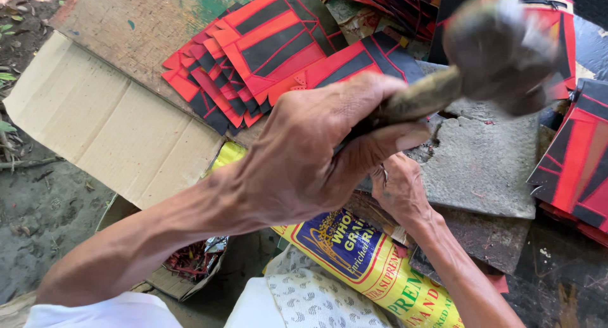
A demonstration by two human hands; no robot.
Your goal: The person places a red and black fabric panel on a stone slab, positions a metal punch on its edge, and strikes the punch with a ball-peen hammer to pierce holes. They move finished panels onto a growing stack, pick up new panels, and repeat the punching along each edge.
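My left hand (316, 157) grips a hammer (494, 49) whose head is smeared by motion blur, and my palm covers most of its handle. Beneath that hand, my right hand (402, 188) is partly hidden; I cannot tell what its fingers hold against the stone slab (487, 157).

Red-and-black striped pieces (266, 46); yellow printed sack (373, 271).
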